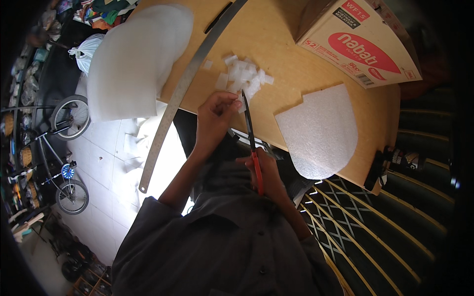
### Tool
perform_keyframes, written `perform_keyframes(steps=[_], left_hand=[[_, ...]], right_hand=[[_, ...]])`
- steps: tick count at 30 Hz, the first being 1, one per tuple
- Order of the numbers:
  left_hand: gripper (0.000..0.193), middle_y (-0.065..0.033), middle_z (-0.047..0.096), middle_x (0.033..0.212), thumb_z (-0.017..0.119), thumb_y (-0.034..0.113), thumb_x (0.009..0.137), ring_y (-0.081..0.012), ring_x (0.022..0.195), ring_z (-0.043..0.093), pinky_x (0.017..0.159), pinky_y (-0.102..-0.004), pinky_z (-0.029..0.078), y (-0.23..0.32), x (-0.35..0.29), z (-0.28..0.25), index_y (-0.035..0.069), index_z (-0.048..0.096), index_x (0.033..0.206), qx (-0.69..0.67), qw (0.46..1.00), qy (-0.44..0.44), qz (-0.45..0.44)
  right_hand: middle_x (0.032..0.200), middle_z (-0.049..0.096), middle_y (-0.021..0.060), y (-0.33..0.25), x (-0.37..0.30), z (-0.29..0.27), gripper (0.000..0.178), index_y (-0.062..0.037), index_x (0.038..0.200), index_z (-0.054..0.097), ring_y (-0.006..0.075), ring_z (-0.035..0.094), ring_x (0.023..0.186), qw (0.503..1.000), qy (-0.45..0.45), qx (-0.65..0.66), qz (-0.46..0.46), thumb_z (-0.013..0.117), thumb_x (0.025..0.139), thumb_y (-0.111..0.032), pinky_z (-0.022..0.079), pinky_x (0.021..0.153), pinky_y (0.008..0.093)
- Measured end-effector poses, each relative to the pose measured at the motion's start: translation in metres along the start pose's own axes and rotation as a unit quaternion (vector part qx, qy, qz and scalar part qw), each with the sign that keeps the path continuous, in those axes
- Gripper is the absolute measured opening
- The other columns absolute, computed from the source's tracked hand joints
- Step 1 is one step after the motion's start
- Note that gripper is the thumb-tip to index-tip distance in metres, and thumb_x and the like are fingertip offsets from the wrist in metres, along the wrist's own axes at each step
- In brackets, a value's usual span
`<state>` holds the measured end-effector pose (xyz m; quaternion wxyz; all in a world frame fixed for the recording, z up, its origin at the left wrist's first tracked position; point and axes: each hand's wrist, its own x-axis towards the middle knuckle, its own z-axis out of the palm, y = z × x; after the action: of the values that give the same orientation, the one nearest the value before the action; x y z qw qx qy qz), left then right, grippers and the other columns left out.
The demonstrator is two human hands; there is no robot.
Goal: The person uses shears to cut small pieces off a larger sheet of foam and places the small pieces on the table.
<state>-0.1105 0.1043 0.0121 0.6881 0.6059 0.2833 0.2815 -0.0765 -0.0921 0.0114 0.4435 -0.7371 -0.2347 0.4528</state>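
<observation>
My left hand pinches a small piece of white foam sheet just over the table's near edge. Red-handled scissors are gripped in my right hand, their long dark blades pointing away from me. The blade tips reach the foam piece beside my left fingertips. Whether the blades are parted cannot be made out. Just beyond my left hand, a heap of small cut white foam pieces lies on the wooden table.
A long metal ruler crosses the table's left part, overhanging its edge. Left of it sits a large roll of white foam. A flat foam sheet lies at right, below a cardboard box. A bicycle stands far left.
</observation>
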Motion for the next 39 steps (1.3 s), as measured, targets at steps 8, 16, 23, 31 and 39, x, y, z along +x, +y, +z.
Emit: perform_keyframes(steps=[8,16,23,31,39], left_hand=[[0.016,-0.002,0.068,0.094,0.071,0.008,0.09,-0.0068,0.082,0.061,0.072,-0.0224,0.047,0.014,-0.003,-0.005,0.003,0.068,0.104,0.117,0.993,0.013,-0.028],[0.018,-0.005,0.066,0.09,0.077,0.008,0.082,-0.0201,0.086,0.057,0.079,-0.0332,0.045,-0.002,0.02,-0.002,0.007,0.071,0.099,0.345,0.898,0.026,0.27],[0.016,-0.0096,0.063,0.103,0.07,0.008,0.086,-0.028,0.095,0.054,0.085,-0.0379,0.043,0.003,0.028,0.011,0.007,0.071,0.102,0.431,0.85,0.071,0.294],[0.027,-0.0117,0.057,0.119,0.065,0.008,0.088,-0.033,0.108,0.052,0.092,-0.0445,0.043,-0.001,-0.008,0.076,0.007,0.066,0.114,0.379,0.833,-0.254,0.312],[0.044,-0.0117,0.054,0.122,0.07,0.015,0.087,-0.0324,0.107,0.055,0.094,-0.0436,0.042,-0.003,-0.057,0.117,0.011,0.06,0.13,0.401,0.798,-0.358,0.272]], right_hand=[[0.103,0.073,0.0174,0.016,-0.001,0.002,0.032,0.0009,0.111,0.044,0.0274,0.071,0.073,0.998,-0.004,0.055,-0.036,0.066,0.089,-0.008,0.056,0.062,0.0354],[0.111,0.071,0.019,0.008,-0.027,-0.011,0.033,0.0016,0.108,0.039,0.0375,0.069,0.08,0.999,0.007,-0.012,-0.046,0.064,0.088,-0.007,0.053,0.067,0.0439],[0.106,0.071,0.0208,0.016,-0.052,-0.031,0.033,0.0024,0.105,0.042,0.0337,0.069,0.072,0.999,0.0,-0.035,0.009,0.064,0.089,-0.016,0.053,0.063,0.0421],[0.101,0.071,0.0191,0.017,-0.092,-0.057,0.102,0.008,0.101,0.048,0.0166,0.066,0.059,0.991,0.081,0.1,-0.034,0.038,0.076,-0.091,0.053,0.051,0.0295],[0.09,0.07,0.0137,0.043,-0.12,-0.075,0.1,0.0072,0.102,0.052,0.0132,0.059,0.048,0.969,0.201,0.14,-0.024,0.039,0.078,-0.089,0.049,0.045,0.0245]])
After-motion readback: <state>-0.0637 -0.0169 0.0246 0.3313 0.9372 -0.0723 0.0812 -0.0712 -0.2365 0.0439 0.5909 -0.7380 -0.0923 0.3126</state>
